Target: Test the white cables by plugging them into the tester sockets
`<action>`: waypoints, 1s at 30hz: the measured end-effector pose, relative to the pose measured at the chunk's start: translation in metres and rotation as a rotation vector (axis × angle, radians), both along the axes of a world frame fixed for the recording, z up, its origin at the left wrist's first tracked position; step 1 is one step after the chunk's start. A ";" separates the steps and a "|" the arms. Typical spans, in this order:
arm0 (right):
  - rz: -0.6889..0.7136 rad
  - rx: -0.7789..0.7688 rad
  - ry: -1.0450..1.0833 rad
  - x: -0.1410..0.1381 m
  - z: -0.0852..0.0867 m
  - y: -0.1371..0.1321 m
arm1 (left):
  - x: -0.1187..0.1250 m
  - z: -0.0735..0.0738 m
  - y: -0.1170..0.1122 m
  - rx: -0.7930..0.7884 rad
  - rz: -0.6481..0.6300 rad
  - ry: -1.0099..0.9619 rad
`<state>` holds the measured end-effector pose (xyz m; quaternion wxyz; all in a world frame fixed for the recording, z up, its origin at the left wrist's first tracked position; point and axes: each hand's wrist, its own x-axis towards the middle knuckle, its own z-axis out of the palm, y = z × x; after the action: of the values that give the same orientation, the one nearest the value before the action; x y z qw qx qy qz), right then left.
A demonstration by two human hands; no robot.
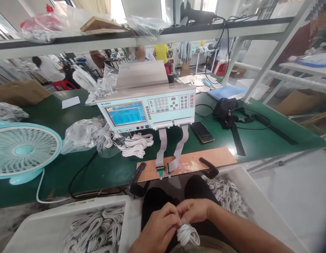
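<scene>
A coiled white cable [187, 234] hangs below my two hands, low in the head view over my lap. My left hand [160, 226] has its fingers pinched at the top of the coil. My right hand [195, 211] is closed there too, its fingertips meeting those of the left; the cable part between them is hidden. Ahead of the hands lies a copper-coloured board [205, 162], held at the table edge by two black clamps [138, 181]. Two grey ribbon cables [162, 146] run from the tester [149, 105] with its lit blue screen down to small connectors [160, 171] on the board.
A bin of coiled cables [97, 228] stands at lower left, another bin [247, 182] at right. On the green table [112, 179] are a turquoise fan [24, 151], bagged cables [84, 135], loose white cables [136, 144], a phone [202, 132] and a black bag [226, 112]. A shelf crosses above.
</scene>
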<state>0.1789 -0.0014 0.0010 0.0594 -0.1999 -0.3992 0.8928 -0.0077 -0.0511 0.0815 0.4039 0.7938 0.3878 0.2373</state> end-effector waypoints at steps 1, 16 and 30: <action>-0.085 -0.006 -0.001 -0.002 0.002 0.000 | -0.002 -0.004 0.001 0.012 0.040 -0.023; -0.884 0.612 -0.349 -0.042 0.017 0.026 | 0.027 -0.064 0.041 -0.758 0.989 -0.991; -0.940 0.181 -0.230 -0.053 0.035 0.028 | 0.009 -0.058 0.046 -0.461 0.690 -0.559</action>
<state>0.1259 0.0267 0.0360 0.4285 -0.4496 -0.3456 0.7034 0.0009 -0.0053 0.0239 0.5552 0.4153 0.5473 0.4687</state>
